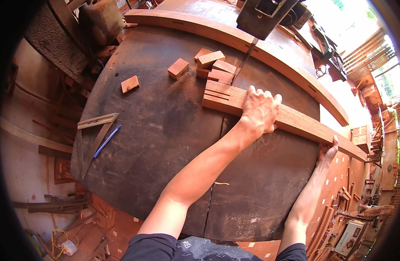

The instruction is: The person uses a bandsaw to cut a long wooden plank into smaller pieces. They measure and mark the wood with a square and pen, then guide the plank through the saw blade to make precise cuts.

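A long reddish wooden beam [295, 119] lies across the dark metal saw table [156, 126], its right end reaching past the table's edge. Narrow parallel slots show in its left end. My left hand [261, 108] is wrapped over the beam near that slotted end. Further right, my right hand [328, 152] grips it from the near side, thumb up on the edge. Just behind the left end runs the thin upright blade [245, 61] of a band saw, below its dark guide housing [264, 19]. Several small wood blocks [223, 66] sit against that end.
Another long timber [200, 25] crosses the far side of the table behind the blade. Loose blocks [178, 68], a triangular square [97, 122] and a blue pen [107, 141] lie at left. Wood scraps [89, 237] litter the floor.
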`<state>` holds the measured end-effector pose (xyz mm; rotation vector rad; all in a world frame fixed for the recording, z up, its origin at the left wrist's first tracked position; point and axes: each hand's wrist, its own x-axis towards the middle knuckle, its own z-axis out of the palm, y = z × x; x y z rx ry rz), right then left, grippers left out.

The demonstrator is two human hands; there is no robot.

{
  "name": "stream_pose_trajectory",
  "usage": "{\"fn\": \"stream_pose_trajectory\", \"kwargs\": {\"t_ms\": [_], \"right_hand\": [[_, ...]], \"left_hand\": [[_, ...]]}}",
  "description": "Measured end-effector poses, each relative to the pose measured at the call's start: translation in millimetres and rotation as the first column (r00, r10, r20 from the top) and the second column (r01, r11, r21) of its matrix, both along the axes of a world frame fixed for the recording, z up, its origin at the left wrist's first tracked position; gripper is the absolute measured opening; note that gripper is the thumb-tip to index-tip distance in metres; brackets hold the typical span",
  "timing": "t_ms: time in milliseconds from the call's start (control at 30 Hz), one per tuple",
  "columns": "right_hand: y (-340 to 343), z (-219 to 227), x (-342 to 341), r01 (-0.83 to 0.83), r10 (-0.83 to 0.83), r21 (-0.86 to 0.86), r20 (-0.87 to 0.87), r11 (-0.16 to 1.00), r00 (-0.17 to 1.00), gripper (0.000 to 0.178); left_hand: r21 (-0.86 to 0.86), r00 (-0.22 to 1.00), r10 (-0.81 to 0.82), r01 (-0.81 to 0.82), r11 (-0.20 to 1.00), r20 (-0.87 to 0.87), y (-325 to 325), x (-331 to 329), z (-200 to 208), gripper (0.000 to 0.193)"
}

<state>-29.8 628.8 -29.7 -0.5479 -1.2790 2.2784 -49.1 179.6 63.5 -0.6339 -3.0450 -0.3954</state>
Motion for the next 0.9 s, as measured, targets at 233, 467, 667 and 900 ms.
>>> {"fn": "stream_pose_trajectory", "kwargs": {"t_ms": [233,467,667,900], "right_hand": [[4.0,-1.7,0.7,-0.001,0.001,0.011,0.01,1.0,1.0,0.035],[1.1,1.4,2.1,0.008,-0.009,0.013,0.006,1.0,1.0,0.034],[-3.2,1.8,1.8,0.003,-0.004,0.005,0.02,1.0,1.0,0.035],[-2.0,0.3,1.3,0.051,-0.051,-0.004,0.013,0.999,0.999,0.041]], "left_hand": [[0.003,1.0,-0.007,0.007,1.0,-0.023,-0.6,0.1,-1.1,0.071],[-0.001,1.0,-0.013,0.013,1.0,-0.01,-1.1,-0.3,1.3,0.072],[-0.003,1.0,-0.014,0.014,1.0,0.002,-2.6,-0.5,1.9,0.072],[-0.003,1.0,-0.01,0.01,1.0,-0.009,-2.6,0.7,1.9,0.071]]}}
